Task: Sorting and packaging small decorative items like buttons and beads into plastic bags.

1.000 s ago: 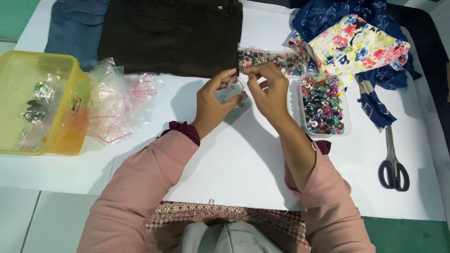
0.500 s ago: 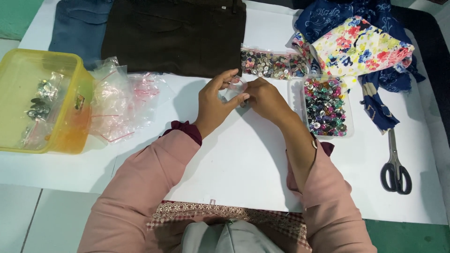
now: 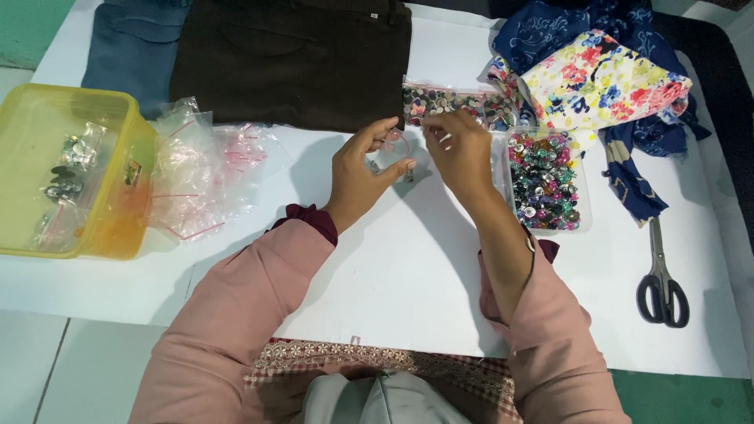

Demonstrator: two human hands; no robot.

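Both hands meet just in front of the dark brown trousers – the left hand and right hand each pinching with their fingers a small clear zip bag, held just above the white desk, beside the tray of coloured buttons.
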